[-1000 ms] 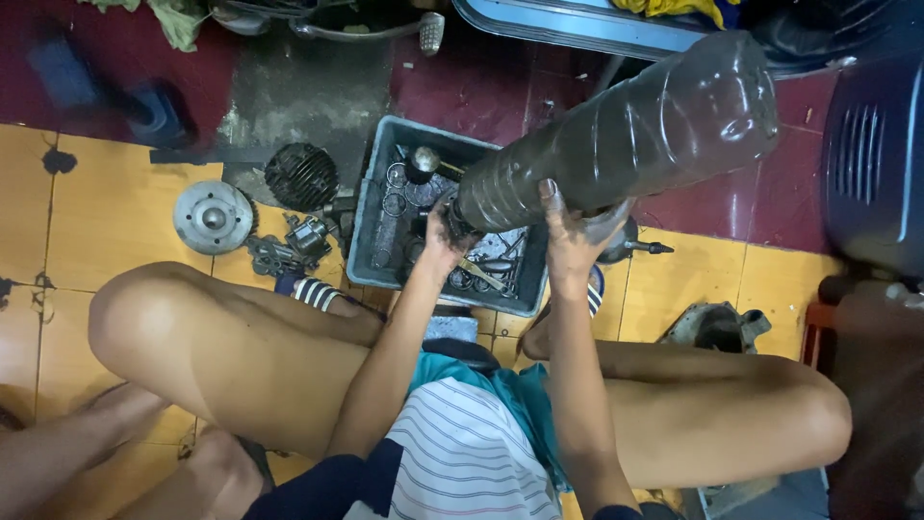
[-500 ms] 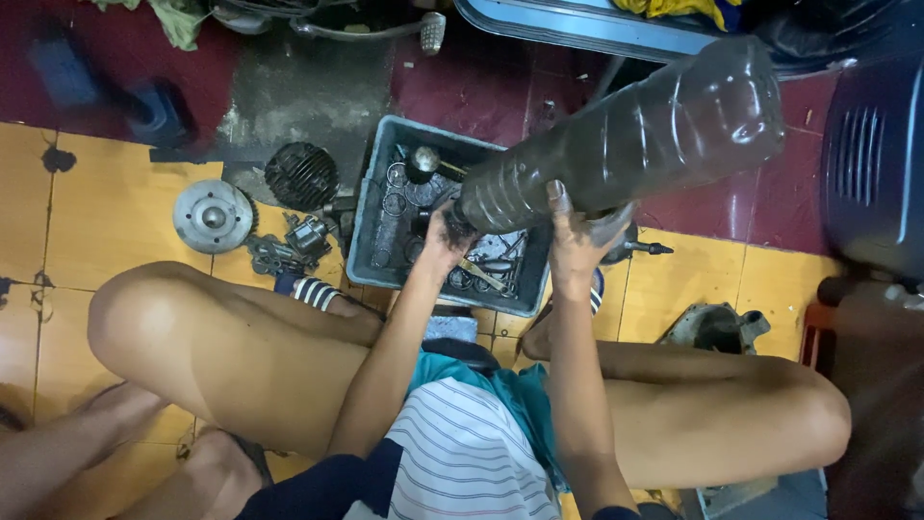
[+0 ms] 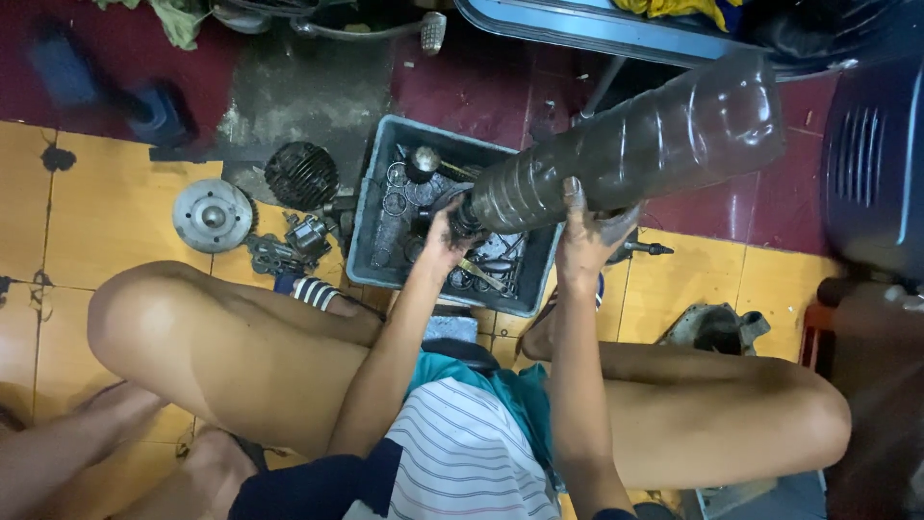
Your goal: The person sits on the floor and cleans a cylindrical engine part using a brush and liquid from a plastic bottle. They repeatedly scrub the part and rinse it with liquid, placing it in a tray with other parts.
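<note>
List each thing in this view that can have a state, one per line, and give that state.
Plastic bottle: tilted, neck down over the tray, dark inside.
Left hand: gripping the bottle's neck.
Right hand: supporting the bottle's body.
Grey tray: on the floor, holding metal parts.
Round metal disc: lying flat on the tile.

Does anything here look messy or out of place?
Yes. Both hands, left hand and right hand, hold a big grimy plastic bottle tipped neck-down over a grey tray of metal parts. More parts, like a round disc, lie loose on the tiled floor.
</note>
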